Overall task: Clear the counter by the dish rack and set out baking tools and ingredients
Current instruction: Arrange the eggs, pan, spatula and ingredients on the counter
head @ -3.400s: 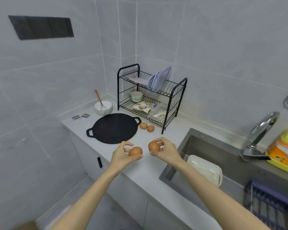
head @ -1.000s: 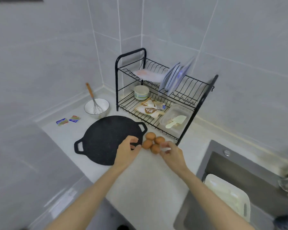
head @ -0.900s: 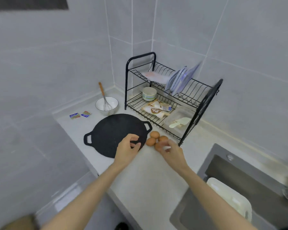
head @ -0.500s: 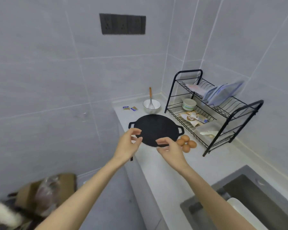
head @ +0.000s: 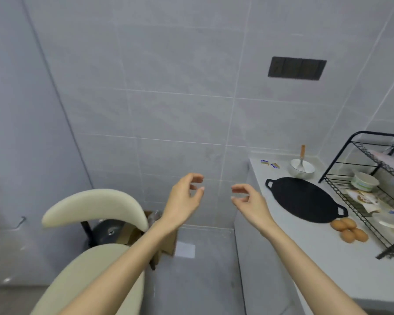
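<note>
My left hand (head: pixel 183 198) & right hand (head: pixel 248 201) hang empty in front of the grey tiled wall, fingers loosely curled, half open, off the counter edge. Four brown eggs (head: pixel 349 229) sit clustered on the pale grey counter (head: pixel 341 264) btwn the flat black two-handled round pan (head: pixel 304 199) & the black wire dish rack (head: pixel 373 192). White bowl w/ whisk (head: pixel 302 168) stands behind the pan.

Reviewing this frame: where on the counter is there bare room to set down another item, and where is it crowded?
The widest bare patch is the near counter, in front of the black griddle pan and the four eggs. A smaller strip lies behind the pan, between the small packets and the whisk bowl. Crowded: the eggs sit close between pan and dish rack.
</note>
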A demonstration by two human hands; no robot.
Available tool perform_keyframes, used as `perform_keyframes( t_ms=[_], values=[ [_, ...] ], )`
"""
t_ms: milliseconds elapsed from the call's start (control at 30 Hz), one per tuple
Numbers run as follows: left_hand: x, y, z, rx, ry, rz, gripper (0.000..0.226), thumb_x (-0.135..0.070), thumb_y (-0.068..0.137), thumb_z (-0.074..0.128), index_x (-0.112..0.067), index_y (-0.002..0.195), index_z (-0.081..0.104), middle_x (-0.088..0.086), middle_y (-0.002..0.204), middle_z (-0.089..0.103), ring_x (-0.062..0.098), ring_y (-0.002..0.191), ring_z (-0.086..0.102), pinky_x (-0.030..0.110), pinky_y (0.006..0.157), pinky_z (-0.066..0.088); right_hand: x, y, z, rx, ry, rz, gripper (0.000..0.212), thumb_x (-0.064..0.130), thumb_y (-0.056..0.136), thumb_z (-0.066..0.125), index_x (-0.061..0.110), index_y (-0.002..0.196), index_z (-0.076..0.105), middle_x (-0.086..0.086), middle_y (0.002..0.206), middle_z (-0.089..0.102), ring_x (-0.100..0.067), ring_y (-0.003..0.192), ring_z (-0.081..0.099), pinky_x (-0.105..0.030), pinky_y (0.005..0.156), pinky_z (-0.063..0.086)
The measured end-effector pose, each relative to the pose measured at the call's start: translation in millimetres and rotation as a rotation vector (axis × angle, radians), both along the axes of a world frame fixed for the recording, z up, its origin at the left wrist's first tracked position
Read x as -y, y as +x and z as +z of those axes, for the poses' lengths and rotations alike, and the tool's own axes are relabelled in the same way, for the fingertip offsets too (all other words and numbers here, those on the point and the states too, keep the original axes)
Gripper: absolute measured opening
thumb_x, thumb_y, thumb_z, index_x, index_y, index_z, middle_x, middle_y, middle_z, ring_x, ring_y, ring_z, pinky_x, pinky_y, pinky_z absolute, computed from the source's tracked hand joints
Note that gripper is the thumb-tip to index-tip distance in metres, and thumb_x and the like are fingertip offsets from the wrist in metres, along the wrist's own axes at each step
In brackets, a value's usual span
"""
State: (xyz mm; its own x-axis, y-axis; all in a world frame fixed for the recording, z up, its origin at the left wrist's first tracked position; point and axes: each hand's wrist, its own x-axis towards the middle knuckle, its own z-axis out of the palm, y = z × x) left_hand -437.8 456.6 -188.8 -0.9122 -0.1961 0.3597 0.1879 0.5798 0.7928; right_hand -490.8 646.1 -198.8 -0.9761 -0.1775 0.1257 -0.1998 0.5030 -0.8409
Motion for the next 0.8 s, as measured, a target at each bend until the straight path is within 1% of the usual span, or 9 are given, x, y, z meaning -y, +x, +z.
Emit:
perform_keyframes(
  t_ms=[67, 200, 333, 433, 567, 633, 700, 767, 800],
  values=[
    [29.4, 33.6, 1.6, -0.008, -0.052, 0.032, 0.025, -0.022, 0.092, 0.058, -0.020, 0.117, 0.058, -0.010, 0.117, 0.061, 0.008, 0.098, 0.058, 0.026, 0.085, 0.048, 29.3, 19.1, 1.1, -0.015, -0.023, 0.034, 0.025, 0.007, 0.087, 0.062, 0.014, 0.111, 0.062, 0.003, 0.112, 0.065, -0.011, 0.071, 0.058, -0.009, 0.065, 0.043],
    [92.6, 103.9, 8.4, -0.003, -0.096, 0.110, 0.027, -0.024, 0.093, 0.056, -0.021, 0.120, 0.056, -0.009, 0.120, 0.059, 0.007, 0.103, 0.056, 0.027, 0.088, 0.046, 94.9, 64.5, 7.9, -0.040, -0.039, 0.118, 0.023, 0.009, 0.087, 0.063, 0.014, 0.110, 0.062, 0.002, 0.108, 0.065, -0.013, 0.072, 0.059, -0.020, 0.071, 0.045],
    [148.2, 155.7, 15.5, -0.009, -0.095, 0.200, 0.028, -0.024, 0.094, 0.055, -0.023, 0.122, 0.054, -0.011, 0.120, 0.058, 0.006, 0.104, 0.053, 0.023, 0.086, 0.044, 154.5, 102.0, 11.8, -0.040, -0.038, 0.190, 0.023, 0.014, 0.088, 0.063, 0.018, 0.111, 0.062, 0.002, 0.097, 0.065, -0.008, 0.070, 0.058, -0.015, 0.064, 0.043],
    [187.8, 186.6, 18.7, -0.027, -0.116, 0.278, 0.028, -0.022, 0.093, 0.055, -0.024, 0.121, 0.054, -0.010, 0.119, 0.058, 0.008, 0.105, 0.053, 0.027, 0.087, 0.044, 199.5, 125.7, 15.2, -0.044, -0.045, 0.255, 0.025, 0.014, 0.090, 0.062, 0.017, 0.115, 0.061, 0.003, 0.107, 0.065, -0.009, 0.074, 0.059, -0.019, 0.070, 0.044],
    [238.9, 214.4, 16.0, -0.026, -0.191, 0.402, 0.030, -0.024, 0.093, 0.054, -0.023, 0.122, 0.053, -0.007, 0.121, 0.057, 0.013, 0.109, 0.051, 0.036, 0.093, 0.045, 257.3, 143.9, 20.5, -0.045, -0.041, 0.372, 0.029, 0.015, 0.091, 0.061, 0.016, 0.119, 0.059, 0.007, 0.113, 0.060, -0.004, 0.080, 0.060, -0.014, 0.067, 0.045],
    [262.1, 224.1, 13.5, -0.015, -0.256, 0.477, 0.032, -0.025, 0.093, 0.053, -0.023, 0.125, 0.052, -0.006, 0.125, 0.056, 0.016, 0.115, 0.047, 0.038, 0.099, 0.041, 285.2, 147.3, 21.9, -0.053, -0.041, 0.421, 0.028, 0.015, 0.091, 0.061, 0.018, 0.119, 0.058, 0.007, 0.115, 0.060, -0.006, 0.086, 0.061, -0.018, 0.074, 0.048],
    [284.6, 231.9, 12.1, -0.002, -0.340, 0.568, 0.034, -0.025, 0.093, 0.051, -0.024, 0.127, 0.050, -0.005, 0.129, 0.053, 0.017, 0.121, 0.041, 0.034, 0.101, 0.033, 315.8, 148.3, 21.5, -0.057, -0.035, 0.461, 0.028, 0.015, 0.091, 0.060, 0.020, 0.118, 0.058, 0.007, 0.116, 0.061, -0.008, 0.088, 0.061, -0.025, 0.081, 0.050],
    [309.5, 236.5, 10.6, 0.027, -0.429, 0.676, 0.035, -0.026, 0.093, 0.051, -0.024, 0.128, 0.050, -0.006, 0.131, 0.052, 0.017, 0.126, 0.037, 0.035, 0.106, 0.024, 348.8, 145.8, 20.0, -0.059, -0.037, 0.504, 0.027, 0.014, 0.090, 0.060, 0.021, 0.117, 0.059, 0.009, 0.114, 0.061, -0.007, 0.084, 0.060, -0.025, 0.081, 0.048],
    [322.2, 236.7, 9.3, 0.051, -0.472, 0.725, 0.036, -0.026, 0.092, 0.052, -0.024, 0.128, 0.051, -0.006, 0.133, 0.051, 0.018, 0.130, 0.035, 0.040, 0.112, 0.015, 364.0, 144.0, 20.2, -0.064, -0.036, 0.525, 0.027, 0.014, 0.090, 0.059, 0.021, 0.116, 0.059, 0.010, 0.114, 0.061, -0.005, 0.083, 0.060, -0.023, 0.080, 0.046]
  ],
)
